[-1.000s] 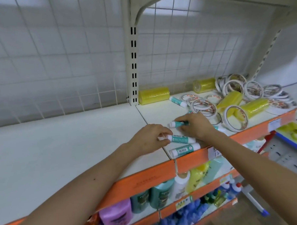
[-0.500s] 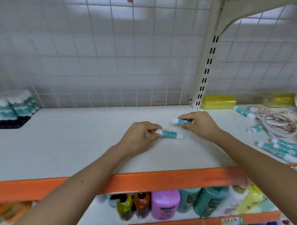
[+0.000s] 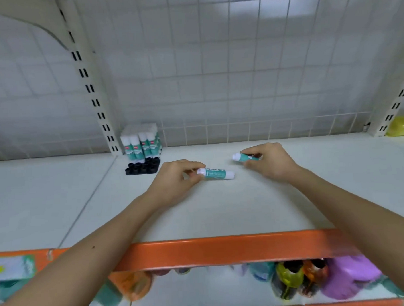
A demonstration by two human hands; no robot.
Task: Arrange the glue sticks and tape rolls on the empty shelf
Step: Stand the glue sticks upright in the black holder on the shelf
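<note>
Seen from a head-worn camera looking down, a person's two bare forearms reach over a white shelf (image 3: 222, 212) with an orange front edge (image 3: 223, 249). The left hand (image 3: 174, 181) has its fingers curled, pinching one end of a glue stick (image 3: 217, 173) that lies sideways, low over the shelf surface. This stick is a short cylinder with a teal label and white ends. The right hand (image 3: 268, 161) also has curled fingers, gripping a second glue stick (image 3: 243, 157) of the same teal and white look, its white end pointing left. The two sticks are near each other in the middle of the shelf but apart. At the back left, beside a slotted upright post (image 3: 94, 104), a cluster of upright glue sticks (image 3: 141, 144) stands in a black tray (image 3: 142, 168) whose front holes show as dark rings. Behind is a white wire grid wall (image 3: 239, 70). A yellow packet (image 3: 401, 125) sits at the far right edge. Blurred coloured bottles (image 3: 317, 279) fill the shelf below.
</note>
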